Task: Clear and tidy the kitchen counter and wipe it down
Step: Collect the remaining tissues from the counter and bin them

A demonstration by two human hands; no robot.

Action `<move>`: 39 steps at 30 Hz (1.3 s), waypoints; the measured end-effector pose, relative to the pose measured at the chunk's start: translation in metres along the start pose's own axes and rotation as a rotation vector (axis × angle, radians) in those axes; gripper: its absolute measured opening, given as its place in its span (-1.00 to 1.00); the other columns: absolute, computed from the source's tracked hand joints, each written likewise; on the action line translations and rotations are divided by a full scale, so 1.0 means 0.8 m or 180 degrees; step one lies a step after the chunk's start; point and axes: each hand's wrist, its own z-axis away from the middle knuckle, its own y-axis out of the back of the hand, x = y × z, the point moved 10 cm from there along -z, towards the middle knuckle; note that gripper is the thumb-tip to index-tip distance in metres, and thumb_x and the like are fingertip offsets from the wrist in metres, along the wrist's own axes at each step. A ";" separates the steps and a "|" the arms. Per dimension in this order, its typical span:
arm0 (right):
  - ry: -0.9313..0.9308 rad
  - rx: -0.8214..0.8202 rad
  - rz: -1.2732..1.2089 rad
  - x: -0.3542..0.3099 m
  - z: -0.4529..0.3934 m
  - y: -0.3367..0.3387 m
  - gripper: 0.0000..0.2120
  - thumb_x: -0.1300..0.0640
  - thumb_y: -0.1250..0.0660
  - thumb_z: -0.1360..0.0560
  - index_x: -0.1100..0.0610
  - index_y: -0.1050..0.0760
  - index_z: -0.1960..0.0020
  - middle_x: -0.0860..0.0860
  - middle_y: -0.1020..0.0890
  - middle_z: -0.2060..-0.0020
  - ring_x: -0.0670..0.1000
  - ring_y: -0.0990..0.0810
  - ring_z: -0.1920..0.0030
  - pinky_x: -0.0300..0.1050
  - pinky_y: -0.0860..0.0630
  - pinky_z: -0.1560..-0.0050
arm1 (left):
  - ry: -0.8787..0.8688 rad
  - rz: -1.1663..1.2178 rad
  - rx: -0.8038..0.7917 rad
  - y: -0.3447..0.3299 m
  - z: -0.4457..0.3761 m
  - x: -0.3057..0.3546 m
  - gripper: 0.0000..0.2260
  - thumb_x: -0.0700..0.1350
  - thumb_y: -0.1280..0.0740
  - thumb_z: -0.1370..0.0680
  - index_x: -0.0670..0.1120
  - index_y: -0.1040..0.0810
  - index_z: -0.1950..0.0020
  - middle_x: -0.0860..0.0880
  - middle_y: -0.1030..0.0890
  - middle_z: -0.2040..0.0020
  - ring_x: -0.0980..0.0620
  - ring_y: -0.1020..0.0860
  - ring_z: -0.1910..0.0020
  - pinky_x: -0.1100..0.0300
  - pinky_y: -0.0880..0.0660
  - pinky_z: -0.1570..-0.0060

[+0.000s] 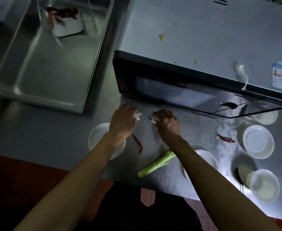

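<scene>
- stainless counter (37, 137) runs across the view, wet and speckled on the right half; it is not yet wiped.
- microwave (195, 52) sits at the back right, food bits on its top, door face dark.
- steel tray (42, 77) at back left holds a clear container (67, 19) with dried chilies inside.
- white dishes are scattered: plate (97, 135) partly under the left forearm, saucer (258, 141) and bowl (265, 185) on the right.
- green stalk (155, 164) lies near the front edge, partly under the right forearm.
- dried chili (137, 142) lies between the wrists; another chili (226, 138) lies to the right.
- left hand (122, 121) pinches a white scrap (137, 115), fingers curled on it.
- right hand (167, 123) grips a second white scrap (152, 118) low at the counter.
- step looks like gathering scraps in front of the microwave, early in the clearing.
- next move likely calls for dropping both scraps somewhere, then collecting the chilies, stalk and dishes before wiping.
</scene>
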 end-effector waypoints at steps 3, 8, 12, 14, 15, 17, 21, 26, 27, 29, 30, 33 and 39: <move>-0.0067 0.0104 -0.0184 0.004 0.010 0.011 -0.69 0.23 -0.32 -0.55 0.09 -0.57 -0.27 0.11 -0.59 -0.21 0.19 -0.50 -0.20 0.09 -0.49 -0.16 | -0.0115 -0.0008 -0.0036 0.001 -0.002 0.011 -0.78 -0.14 -0.34 -0.53 -0.02 -0.62 -0.16 -0.01 -0.59 -0.10 -0.06 -0.50 -0.09 0.05 -0.49 -0.02; -0.0053 0.0344 -0.0333 0.027 0.040 0.036 -0.68 0.28 -0.37 -0.47 0.13 -0.59 -0.22 0.14 -0.63 -0.15 0.22 -0.55 -0.14 0.14 -0.55 -0.08 | -0.0423 0.0099 -0.0107 -0.003 0.003 0.052 -0.66 -0.02 -0.15 -0.51 -0.06 -0.62 -0.14 -0.05 -0.58 -0.08 -0.10 -0.48 -0.11 0.03 -0.47 -0.01; -0.0250 0.0634 -0.0464 0.063 0.083 0.066 -0.69 0.29 -0.37 -0.45 0.14 -0.61 -0.18 0.13 -0.64 -0.11 0.24 -0.57 -0.09 0.08 -0.58 0.00 | -0.0665 0.0248 -0.0075 -0.008 0.016 0.110 -0.75 -0.05 -0.22 -0.50 -0.08 -0.63 -0.04 -0.10 -0.59 -0.02 -0.12 -0.47 -0.09 0.01 -0.50 0.03; -0.0355 0.0786 -0.0508 0.086 0.112 0.079 -0.68 0.32 -0.38 -0.44 0.15 -0.61 -0.17 0.13 -0.64 -0.10 0.25 -0.58 -0.06 0.08 -0.59 0.01 | -0.0849 0.0265 -0.0092 -0.016 0.025 0.144 -0.78 -0.08 -0.21 -0.47 -0.06 -0.63 0.06 -0.07 -0.58 0.06 -0.13 -0.50 -0.04 -0.01 -0.52 0.10; -0.0391 0.0859 -0.0524 0.098 0.128 0.085 -0.68 0.33 -0.38 -0.43 0.15 -0.61 -0.16 0.13 -0.65 -0.09 0.25 -0.58 -0.03 0.07 -0.58 0.02 | -0.0935 0.0247 -0.0134 -0.022 0.029 0.162 -0.76 -0.07 -0.17 -0.45 -0.03 -0.63 0.09 -0.04 -0.57 0.08 -0.13 -0.51 -0.03 -0.03 -0.52 0.11; -0.0484 0.0985 -0.0531 0.122 0.162 0.094 -0.68 0.35 -0.37 -0.43 0.14 -0.62 -0.15 0.12 -0.66 -0.08 0.24 -0.59 -0.01 0.05 -0.58 0.03 | -0.1062 0.0173 -0.0208 -0.036 0.039 0.196 -0.73 -0.08 -0.15 -0.42 0.00 -0.64 0.10 0.00 -0.58 0.09 -0.12 -0.53 -0.02 -0.04 -0.53 0.10; -0.0806 0.1244 -0.0617 0.173 0.239 0.110 -0.67 0.33 -0.35 -0.48 0.17 -0.58 -0.23 0.12 -0.66 -0.13 0.22 -0.59 -0.06 0.07 -0.59 0.04 | -0.1249 0.0005 -0.0261 -0.057 0.073 0.269 -0.80 -0.25 -0.34 -0.43 -0.02 -0.66 0.05 0.00 -0.59 0.09 -0.12 -0.52 0.01 -0.03 -0.53 0.12; -0.0943 0.1539 -0.0602 0.229 0.351 0.130 -0.67 0.32 -0.38 -0.45 0.21 -0.59 -0.21 0.13 -0.67 -0.09 0.23 -0.61 -0.04 0.09 -0.58 0.04 | -0.1588 -0.0017 -0.0419 -0.095 0.144 0.373 -0.76 -0.27 -0.38 -0.46 -0.04 -0.67 -0.08 -0.02 -0.60 0.01 -0.13 -0.57 0.03 0.02 -0.55 0.11; -0.0940 0.1573 -0.0531 0.240 0.374 0.134 -0.67 0.31 -0.39 -0.45 0.21 -0.59 -0.21 0.13 -0.67 -0.08 0.24 -0.61 0.00 0.09 -0.58 0.09 | -0.1681 -0.0048 -0.0432 -0.105 0.158 0.395 -0.76 -0.25 -0.38 -0.47 -0.04 -0.67 -0.08 -0.02 -0.61 -0.01 -0.13 -0.58 0.02 0.02 -0.55 0.09; -0.0960 0.1625 -0.0397 0.269 0.420 0.143 -0.69 0.30 -0.37 -0.45 0.20 -0.57 -0.19 0.14 -0.66 -0.03 0.27 -0.59 0.07 0.11 -0.57 0.21 | -0.1917 -0.0031 -0.0424 -0.119 0.183 0.440 -0.76 -0.25 -0.34 -0.46 -0.06 -0.68 -0.07 -0.05 -0.62 0.01 -0.16 -0.57 0.01 -0.02 -0.56 0.07; -0.1020 0.1658 -0.0350 0.285 0.443 0.149 -0.71 0.29 -0.34 -0.46 0.19 -0.57 -0.17 0.15 -0.65 0.00 0.28 -0.57 0.09 0.12 -0.57 0.25 | -0.1971 0.0003 -0.0445 -0.124 0.191 0.459 -0.76 -0.26 -0.33 -0.46 -0.07 -0.69 -0.07 -0.05 -0.62 0.03 -0.15 -0.57 0.00 -0.01 -0.55 0.06; -0.1315 0.1847 -0.0340 0.336 0.517 0.169 -0.76 0.15 -0.21 -0.49 0.17 -0.58 -0.07 0.13 -0.65 0.06 0.26 -0.56 0.13 0.08 -0.54 0.25 | -0.2153 -0.0012 -0.0463 -0.137 0.211 0.516 -0.76 -0.27 -0.36 -0.49 -0.07 -0.68 -0.11 -0.06 -0.60 0.03 -0.13 -0.54 -0.02 0.03 -0.51 0.03; -0.1893 0.2174 -0.0471 0.405 0.640 0.170 -0.90 0.13 -0.32 -0.52 0.10 -0.58 0.00 0.02 -0.65 0.04 0.16 -0.56 0.10 0.05 -0.53 0.10 | -0.2695 -0.0118 -0.0590 -0.178 0.263 0.634 -0.76 -0.28 -0.41 -0.45 -0.07 -0.69 -0.08 -0.06 -0.65 -0.01 -0.16 -0.56 -0.03 -0.02 -0.56 0.02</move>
